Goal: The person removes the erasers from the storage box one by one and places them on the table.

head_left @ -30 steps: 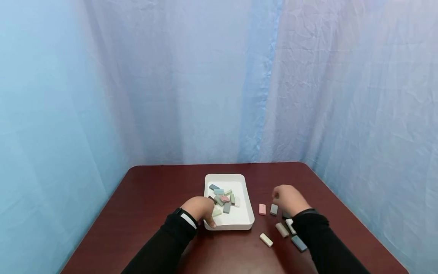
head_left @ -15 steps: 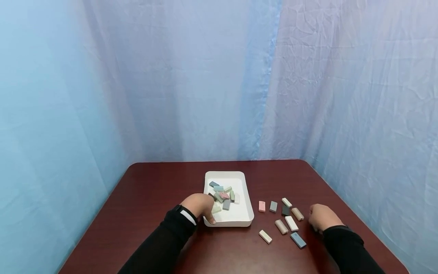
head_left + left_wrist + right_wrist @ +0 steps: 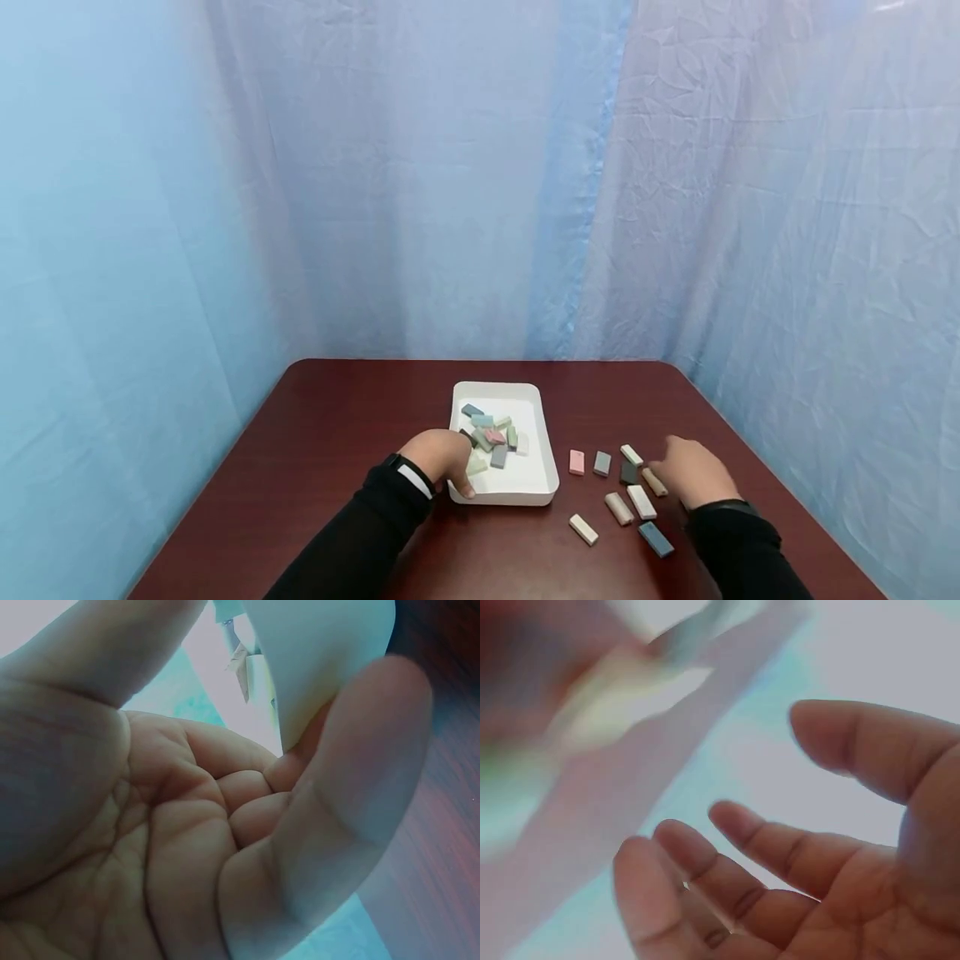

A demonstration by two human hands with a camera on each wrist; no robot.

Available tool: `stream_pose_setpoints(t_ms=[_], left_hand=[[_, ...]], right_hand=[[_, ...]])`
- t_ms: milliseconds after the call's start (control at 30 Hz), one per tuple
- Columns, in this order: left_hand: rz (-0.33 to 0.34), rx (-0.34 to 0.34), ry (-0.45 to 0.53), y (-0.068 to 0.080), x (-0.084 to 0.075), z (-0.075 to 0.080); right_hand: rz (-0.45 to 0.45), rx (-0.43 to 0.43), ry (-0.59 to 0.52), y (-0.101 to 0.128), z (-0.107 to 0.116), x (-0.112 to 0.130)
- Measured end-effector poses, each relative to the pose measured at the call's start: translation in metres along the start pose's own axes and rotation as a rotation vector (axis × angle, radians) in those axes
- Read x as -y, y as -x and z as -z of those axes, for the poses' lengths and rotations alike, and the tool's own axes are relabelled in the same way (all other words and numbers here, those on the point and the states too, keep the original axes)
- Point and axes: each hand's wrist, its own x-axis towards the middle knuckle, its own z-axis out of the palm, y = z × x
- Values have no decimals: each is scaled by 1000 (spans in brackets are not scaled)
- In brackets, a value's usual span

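Observation:
My left hand (image 3: 442, 458) grips the near left wall of a white tray (image 3: 536, 492); in the left wrist view its fingers (image 3: 360, 765) curl round the tray's wall (image 3: 322, 652). Several small coloured blocks lie in the tray, among them a pink block (image 3: 495, 437) and a grey block (image 3: 498, 456). My right hand (image 3: 693, 471) hovers at the right side of the loose blocks, close to a beige block (image 3: 654, 482). The right wrist view shows its thumb apart from its loosely bent fingers (image 3: 690, 851), with nothing between them.
Loose on the dark red table (image 3: 360, 400), right of the tray, lie a pink block (image 3: 576, 462), a grey one (image 3: 602, 464), a dark one (image 3: 628, 473), a blue one (image 3: 656, 539), a cream one (image 3: 583, 530) and several others. Blue curtains (image 3: 450, 208) hang behind.
My right hand has moved off the loose blocks to the right, then back a little left, uncovering a white and a beige block. The left hand has stayed at the tray.

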Motion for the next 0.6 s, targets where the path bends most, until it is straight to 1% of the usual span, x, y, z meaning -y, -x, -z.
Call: stream_pose_setpoints(t_ms=[67,167,233,300,333,400,433,500,533,600], left_hand=[[-4,0,1,-2,0,0],[-7,-7,11,-6,2,2],[-7,-12,22,-9,5,4],[-10,-13,29,-11,9,5],[-10,-15,24,-11,10,6],[-4,-7,29,-11,15,5],[2,-8,25,-11,16,5],[12,-19,-3,-10,18,4],[15,-33,-21,-11,18,5],[25,-100,-75,-11,15,5]], right_hand=[[52,-8,-76,1,-4,31],[162,15,-182,-1,-21,77],[228,41,-201,-6,-36,106],[242,67,-180,-11,-50,128],[236,75,-161,-13,-56,137],[229,63,-107,-18,-66,150],[214,57,-83,-20,-68,154],[215,45,-54,-26,-71,161],[220,47,-48,-29,-71,163],[225,66,-36,-32,-72,164]])
